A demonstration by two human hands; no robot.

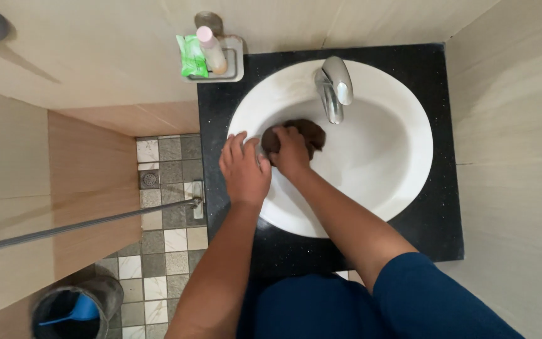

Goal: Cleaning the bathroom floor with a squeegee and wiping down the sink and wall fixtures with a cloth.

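Brown cloth [305, 133] gripped by right hand [290, 154], left hand [244, 169] flat

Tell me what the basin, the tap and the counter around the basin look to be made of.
Basin: likely glazed ceramic, smooth glossy white. Tap: polished metal, with bright reflections. Counter: probably polished stone, black with fine pale speckles.

Bathroom, white oval basin [384, 169], chrome tap [335, 88], tiled floor [164, 245]
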